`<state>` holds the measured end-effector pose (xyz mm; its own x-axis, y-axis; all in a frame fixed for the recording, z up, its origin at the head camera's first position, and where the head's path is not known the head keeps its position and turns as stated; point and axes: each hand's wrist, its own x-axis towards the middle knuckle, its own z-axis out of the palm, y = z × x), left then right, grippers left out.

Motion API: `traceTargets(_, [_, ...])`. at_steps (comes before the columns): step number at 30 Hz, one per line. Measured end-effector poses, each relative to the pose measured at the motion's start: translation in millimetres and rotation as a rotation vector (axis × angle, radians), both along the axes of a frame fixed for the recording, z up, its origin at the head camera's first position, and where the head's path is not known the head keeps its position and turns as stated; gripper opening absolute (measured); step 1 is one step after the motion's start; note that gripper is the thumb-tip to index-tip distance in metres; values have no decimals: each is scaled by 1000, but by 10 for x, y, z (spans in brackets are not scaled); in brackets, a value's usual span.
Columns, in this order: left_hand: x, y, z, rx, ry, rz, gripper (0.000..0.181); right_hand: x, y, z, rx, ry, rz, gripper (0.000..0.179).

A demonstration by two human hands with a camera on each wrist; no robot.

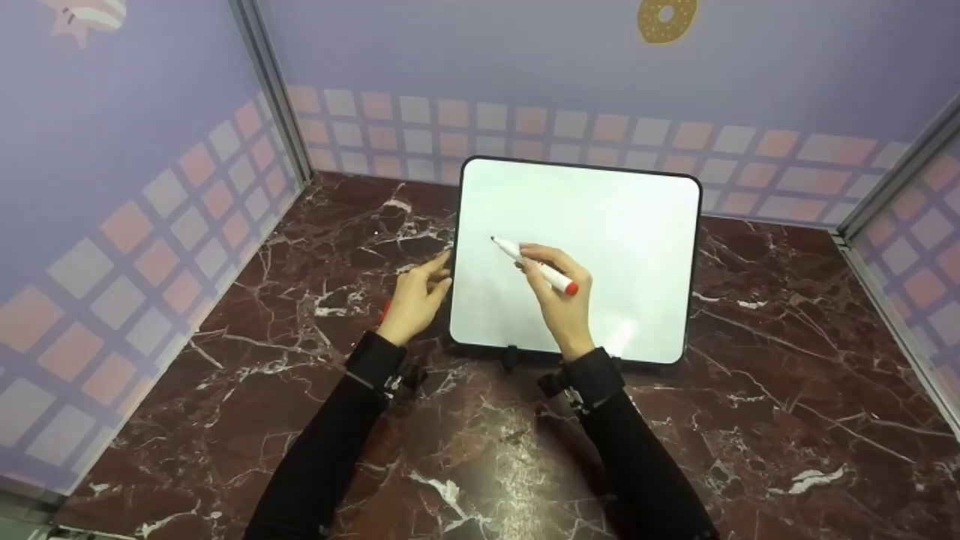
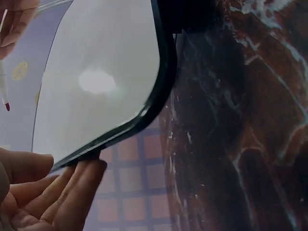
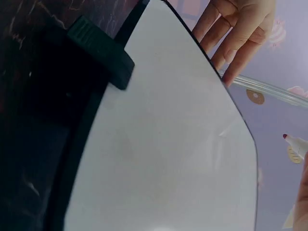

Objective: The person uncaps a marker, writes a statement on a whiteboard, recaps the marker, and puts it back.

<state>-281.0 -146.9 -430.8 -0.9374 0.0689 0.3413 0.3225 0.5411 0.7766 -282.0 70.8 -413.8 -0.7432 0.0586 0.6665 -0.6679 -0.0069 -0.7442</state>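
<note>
Room right of whiteboard (image 1: 622, 217), over tabletop (image 1: 795, 390) — left edge obstructed by left grip (image 1: 417, 298); back wall (image 1: 465, 60) behind.

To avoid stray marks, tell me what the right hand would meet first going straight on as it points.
Probably the board, with the marker in the right hand touching first; how near its tip is remains unclear.

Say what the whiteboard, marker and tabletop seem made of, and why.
Whiteboard: probably coated sheet, glossy, since it shows glare. Marker: likely smooth plastic, given its even white and red colouring. Tabletop: polished stone or printed imitation, judging by pale veins and shine.
</note>
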Motion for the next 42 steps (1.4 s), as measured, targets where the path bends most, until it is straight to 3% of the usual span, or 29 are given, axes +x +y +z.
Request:
traceTargets(3, [-21, -1, -33, 57, -66, 0, 41, -69, -71, -54, 7, -16, -31, 10])
traceTargets(7, [-54, 9, -70, 81, -89, -6, 38, -145, -128, -107, 25, -18, -84, 11])
traceTargets(21, [-53, -8, -107, 115, -46, -21, 39, -293, -195, -166, 64, -45, -130, 15])
traceTargets(27, [-44, -19, -93, 79, -39, -5, 39, -306, -216, -177, 72, -73, -130, 11])
traceTargets(32, [-31, -15, -81, 60, -56, -5, 39, -226, -199, -114, 101, -92, -113, 7])
traceTargets(38, [-54, -18, -88, 37, -23, 1, 39, -28, -178, 100, 165, -123, -72, 9])
traceTargets(42, [-59, -15, -100, 37, -19, 1, 38, 18, -169, 138, 171, -141, -66, 10])
